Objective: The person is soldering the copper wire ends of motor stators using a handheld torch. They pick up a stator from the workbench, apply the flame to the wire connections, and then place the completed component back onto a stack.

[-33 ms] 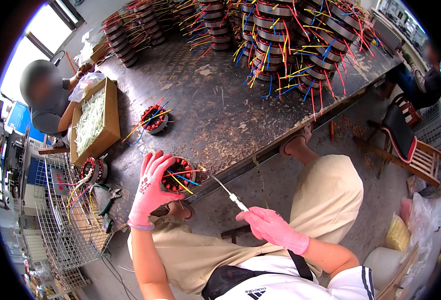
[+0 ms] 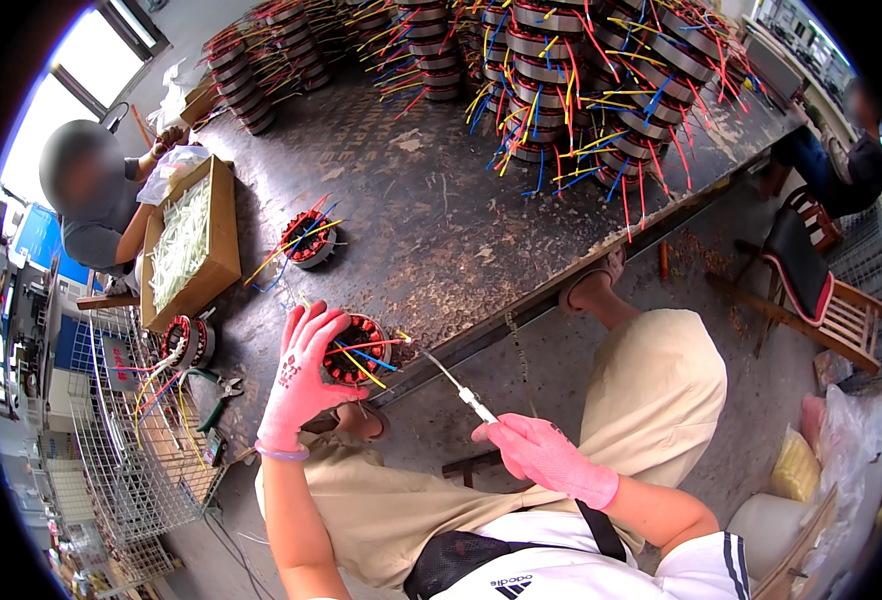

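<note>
My left hand [image 2: 306, 370], in a pink glove, is closed on the left side of a motor stator [image 2: 363, 332] with red windings, near the table's front edge. Red, yellow and blue wires stick out of the stator to the right. In my right hand [image 2: 551, 458], also pink-gloved, is a thin tool with a white handle [image 2: 477, 404] and a slim metal shaft. Its tip reaches toward the wire ends beside the stator; whether it touches them I cannot tell. Behind my left hand a second stator [image 2: 311, 240] stands on the table.
Stacks of wired stators [image 2: 541, 75] fill the far side of the worn table [image 2: 411, 240]. At left are a box [image 2: 224, 225] of white sleeves, a stator with white binding [image 2: 189, 342] and green-handled pliers [image 2: 223, 402]. One person sits left; another, far right, near a chair [image 2: 806, 265].
</note>
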### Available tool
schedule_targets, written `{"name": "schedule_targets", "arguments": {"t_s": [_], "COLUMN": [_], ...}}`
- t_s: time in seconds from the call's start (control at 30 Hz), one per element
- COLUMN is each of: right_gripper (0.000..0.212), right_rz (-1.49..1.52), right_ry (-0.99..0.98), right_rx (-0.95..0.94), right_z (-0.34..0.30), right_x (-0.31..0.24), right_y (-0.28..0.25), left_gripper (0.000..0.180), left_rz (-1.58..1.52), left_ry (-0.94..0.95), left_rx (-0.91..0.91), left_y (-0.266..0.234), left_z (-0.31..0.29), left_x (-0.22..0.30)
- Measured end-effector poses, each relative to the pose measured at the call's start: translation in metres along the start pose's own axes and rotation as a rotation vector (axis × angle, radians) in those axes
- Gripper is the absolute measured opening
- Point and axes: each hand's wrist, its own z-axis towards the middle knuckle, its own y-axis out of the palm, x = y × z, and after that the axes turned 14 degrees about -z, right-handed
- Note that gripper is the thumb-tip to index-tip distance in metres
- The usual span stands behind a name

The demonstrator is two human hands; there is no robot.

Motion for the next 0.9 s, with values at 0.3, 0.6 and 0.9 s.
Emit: {"name": "schedule_targets", "arguments": {"t_s": [0.3,0.6,0.9], "right_gripper": [0.03,0.028,0.028], "right_rz": [0.073,0.037,0.021], "right_ry": [0.008,0.016,0.007], "right_rx": [-0.002,0.0,-0.007], "right_z": [0.003,0.001,0.001], "right_x": [0.006,0.002,0.001], "right_y": [0.002,0.001,-0.001], "left_gripper": [0.096,0.096,0.096], "left_rz": [0.006,-0.001,-0.001], "left_ry": [0.002,-0.001,-0.004], "left_rx": [-0.003,-0.002,-0.003], "left_y": [0.0,0.0,0.0], "left_z": [0.0,0.0,0.0], "left_x": [-0.001,0.0,0.0]}}
